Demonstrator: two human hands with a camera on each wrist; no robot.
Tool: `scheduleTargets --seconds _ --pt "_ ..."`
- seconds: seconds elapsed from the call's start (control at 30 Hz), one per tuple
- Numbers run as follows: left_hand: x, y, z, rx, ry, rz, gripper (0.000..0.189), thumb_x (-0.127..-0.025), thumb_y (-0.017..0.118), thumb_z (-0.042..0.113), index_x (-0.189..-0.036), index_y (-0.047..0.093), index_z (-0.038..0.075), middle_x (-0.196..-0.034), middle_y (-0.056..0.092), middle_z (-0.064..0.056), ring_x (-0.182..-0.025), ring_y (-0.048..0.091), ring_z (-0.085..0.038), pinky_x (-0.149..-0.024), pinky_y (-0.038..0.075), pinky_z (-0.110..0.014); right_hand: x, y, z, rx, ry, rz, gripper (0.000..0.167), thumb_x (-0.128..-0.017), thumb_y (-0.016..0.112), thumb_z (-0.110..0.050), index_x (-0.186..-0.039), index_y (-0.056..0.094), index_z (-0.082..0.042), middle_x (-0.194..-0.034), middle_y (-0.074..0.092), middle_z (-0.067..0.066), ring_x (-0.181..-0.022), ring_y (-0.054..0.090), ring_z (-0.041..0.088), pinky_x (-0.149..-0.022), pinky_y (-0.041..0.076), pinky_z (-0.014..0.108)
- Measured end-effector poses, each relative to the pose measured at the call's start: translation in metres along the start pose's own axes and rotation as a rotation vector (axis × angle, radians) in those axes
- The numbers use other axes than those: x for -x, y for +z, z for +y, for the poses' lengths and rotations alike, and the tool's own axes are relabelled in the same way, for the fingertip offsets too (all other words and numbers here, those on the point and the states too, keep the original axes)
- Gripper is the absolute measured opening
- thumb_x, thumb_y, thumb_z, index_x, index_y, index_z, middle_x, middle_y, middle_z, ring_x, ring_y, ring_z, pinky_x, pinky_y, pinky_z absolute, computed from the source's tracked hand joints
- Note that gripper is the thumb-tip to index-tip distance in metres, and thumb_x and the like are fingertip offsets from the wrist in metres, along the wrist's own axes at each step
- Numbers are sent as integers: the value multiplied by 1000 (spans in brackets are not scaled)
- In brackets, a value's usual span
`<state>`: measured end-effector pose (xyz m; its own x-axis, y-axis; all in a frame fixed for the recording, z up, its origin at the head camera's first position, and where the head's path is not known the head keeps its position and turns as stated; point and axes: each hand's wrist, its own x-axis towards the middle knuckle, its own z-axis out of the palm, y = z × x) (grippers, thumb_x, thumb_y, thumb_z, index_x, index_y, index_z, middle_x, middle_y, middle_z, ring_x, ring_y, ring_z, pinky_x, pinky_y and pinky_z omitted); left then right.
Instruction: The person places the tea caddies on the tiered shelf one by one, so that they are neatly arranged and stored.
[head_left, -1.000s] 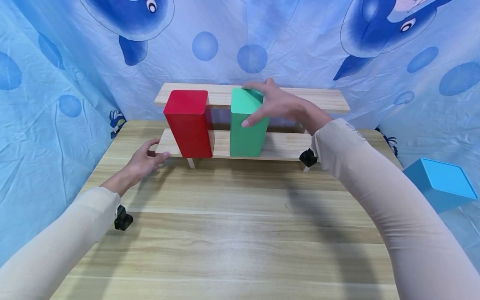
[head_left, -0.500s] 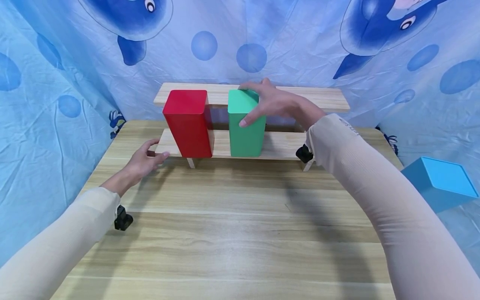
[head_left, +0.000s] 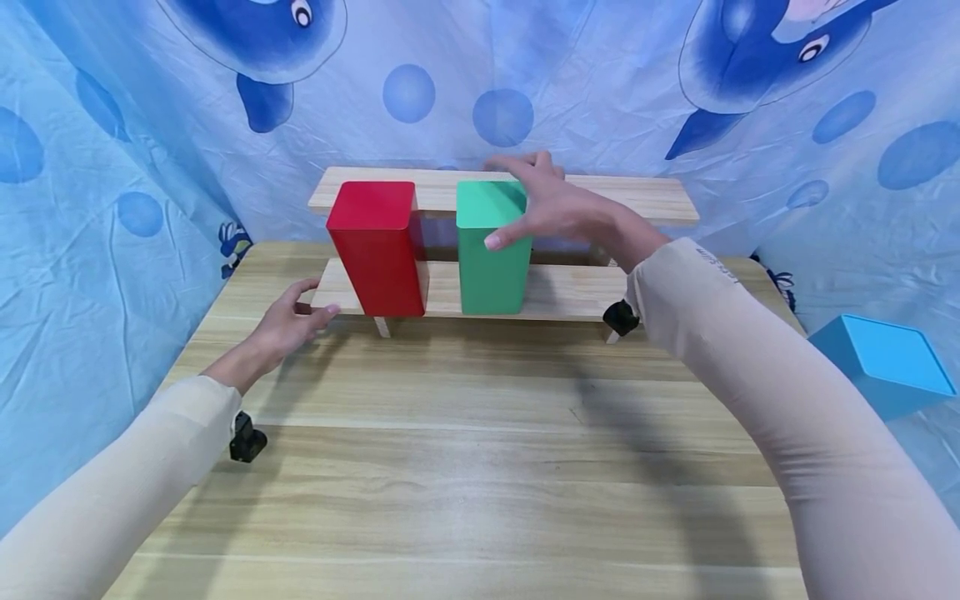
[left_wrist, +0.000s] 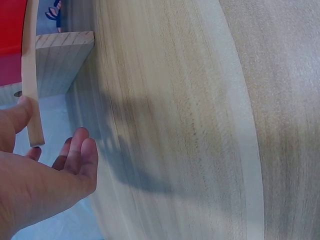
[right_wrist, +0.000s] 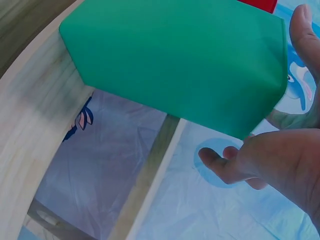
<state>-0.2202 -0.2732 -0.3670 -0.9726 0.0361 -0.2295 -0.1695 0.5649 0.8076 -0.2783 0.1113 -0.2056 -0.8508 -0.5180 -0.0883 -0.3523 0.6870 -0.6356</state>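
Note:
A two-tier wooden shelf (head_left: pixel 577 293) stands at the back of the table. On its lower board a tall green box (head_left: pixel 487 271) stands upright, right of a tall red box (head_left: pixel 384 271). My right hand (head_left: pixel 558 204) is spread at the top right of the green box; in the right wrist view, gaps show between the fingers (right_wrist: pixel 215 161) and the green box (right_wrist: pixel 175 60). My left hand (head_left: pixel 285 327) holds the left end of the lower board, thumb (left_wrist: pixel 19 116) on top and a finger beneath.
A blue box (head_left: pixel 885 362) is at the right, beyond the table edge. The shelf's upper board (head_left: pixel 622 196) runs behind both boxes. A blue dolphin-print curtain (head_left: pixel 442 50) surrounds the table (head_left: pixel 450 467).
The green box has shifted slightly left, then stopped. My right hand has loosened from it, its fingers lifting up and away to the right. The left hand stays in place.

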Motion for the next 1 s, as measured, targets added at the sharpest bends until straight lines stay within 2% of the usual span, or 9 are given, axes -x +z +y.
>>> scheduleTargets --seconds 0.3,0.57,1.0 --pt "2 0 2 3 2 1 82 -96 55 44 -156 8 13 -128 44 -28 -115 52 -41 -97 44 -52 24 -9 9 -6 -36 28 105 -74 84 -37 -154 16 -33 -151 1 11 -134 4 30 -106 23 55" --pt "1 -1 2 5 5 -2 83 -95 55 45 -156 7 14 -130 43 -28 -115 52 -41 -98 44 -52 43 -13 21 -60 -40 138 103 -72 86 -32 -153 21 -34 -150 6 11 -133 5 29 -107 22 56" --pt "3 1 4 3 5 0 81 -97 54 42 -155 7 12 -127 44 -28 -115 52 -42 -97 44 -52 86 -21 42 2 0 169 107 -71 86 -33 -154 18 -33 -150 5 14 -132 7 34 -99 26 58"
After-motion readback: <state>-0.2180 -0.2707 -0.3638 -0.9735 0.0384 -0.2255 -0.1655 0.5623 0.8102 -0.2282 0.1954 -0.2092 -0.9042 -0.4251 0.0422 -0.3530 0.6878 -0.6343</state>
